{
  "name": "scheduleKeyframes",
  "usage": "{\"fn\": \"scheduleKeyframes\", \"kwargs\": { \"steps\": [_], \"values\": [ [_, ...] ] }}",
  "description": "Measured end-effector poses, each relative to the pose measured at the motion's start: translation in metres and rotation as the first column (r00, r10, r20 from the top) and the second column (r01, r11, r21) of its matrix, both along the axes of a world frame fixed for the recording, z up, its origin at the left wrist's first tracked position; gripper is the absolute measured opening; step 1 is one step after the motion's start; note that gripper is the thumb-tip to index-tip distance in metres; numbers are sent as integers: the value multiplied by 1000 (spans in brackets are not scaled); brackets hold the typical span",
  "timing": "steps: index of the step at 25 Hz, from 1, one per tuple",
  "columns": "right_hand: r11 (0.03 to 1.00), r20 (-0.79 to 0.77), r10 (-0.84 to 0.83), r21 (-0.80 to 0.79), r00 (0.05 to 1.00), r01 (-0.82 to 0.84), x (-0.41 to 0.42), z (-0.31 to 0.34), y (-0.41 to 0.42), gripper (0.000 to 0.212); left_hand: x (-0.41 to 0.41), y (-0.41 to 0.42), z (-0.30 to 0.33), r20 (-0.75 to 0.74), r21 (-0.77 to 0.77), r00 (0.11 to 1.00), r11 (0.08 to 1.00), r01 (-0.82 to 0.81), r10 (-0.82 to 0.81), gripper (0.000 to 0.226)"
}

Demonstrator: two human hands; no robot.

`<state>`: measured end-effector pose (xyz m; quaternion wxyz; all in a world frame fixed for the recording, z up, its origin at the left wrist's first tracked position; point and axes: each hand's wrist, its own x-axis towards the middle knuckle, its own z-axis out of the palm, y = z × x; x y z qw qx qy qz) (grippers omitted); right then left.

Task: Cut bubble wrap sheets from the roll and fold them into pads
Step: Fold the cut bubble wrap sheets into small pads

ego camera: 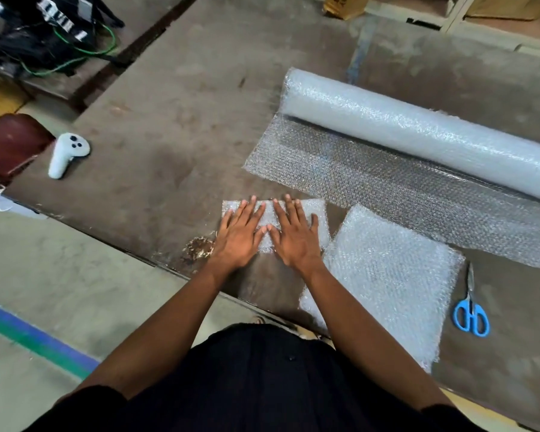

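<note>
A small folded pad of bubble wrap [320, 218] lies near the front edge of the brown table [175, 126]. My left hand [239, 233] and my right hand [293, 236] both rest flat on it, fingers spread, thumbs nearly touching. To the right of the pad lies a larger cut sheet of bubble wrap [384, 282]. Behind it, the bubble wrap roll [418, 132] stretches to the right edge, with a length unrolled [387, 188] toward me. Blue-handled scissors [470, 307] lie shut at the right of the cut sheet.
A white hand controller [67, 154] lies at the table's left end beside a dark red seat [10, 145]. Black bags and green cable [44, 32] sit at the far left. Cardboard boxes and shelving [449, 10] stand behind the table. Floor shows at the left.
</note>
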<state>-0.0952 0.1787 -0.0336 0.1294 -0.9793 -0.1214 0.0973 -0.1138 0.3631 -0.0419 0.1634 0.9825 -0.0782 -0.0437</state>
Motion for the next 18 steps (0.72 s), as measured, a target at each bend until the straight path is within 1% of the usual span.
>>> {"fn": "scheduleKeyframes", "kwargs": {
  "steps": [3, 5, 6, 8, 9, 11, 14, 15, 16, 18],
  "values": [
    [999, 14, -38, -8, 999, 38, -1, -5, -28, 70, -2, 5, 0, 55, 59, 998, 998, 7, -10, 66],
    [998, 18, -67, 6, 998, 67, -1, -3, -40, 72, -1, 2, 4, 50, 44, 999, 999, -12, 10, 69],
    [995, 29, -87, 42, 996, 86, 1, 0, -43, 72, 1, -3, 6, 60, 25, 998, 1000, -17, 16, 70],
    [983, 97, -151, 116, 984, 140, 2, 10, -48, 70, 5, -18, 12, 86, -46, 996, 999, 27, -23, 72],
    [977, 150, -191, 124, 970, 173, 1, 16, -54, 67, 7, -28, 14, 103, -93, 993, 993, 74, -64, 70],
    [969, 234, -244, 103, 941, 225, -3, 23, -71, 56, 12, -53, 21, 140, -178, 983, 974, 143, -119, 62],
    [930, 273, -366, 125, 889, 345, -15, 27, -106, 45, 17, -106, 29, 166, -237, 977, 957, 169, -131, 46],
    [911, 275, -413, 132, 868, 391, -20, 28, -116, 44, 18, -124, 30, 150, -277, 981, 948, 158, -120, 43],
    [894, 273, -449, 129, 851, 430, -26, 27, -126, 44, 20, -143, 32, 104, -354, 990, 927, 127, -95, 40],
    [881, 257, -471, 96, 844, 463, -35, 25, -148, 46, 27, -178, 37, -35, -534, 997, 845, 37, -66, 42]
  ]
}}
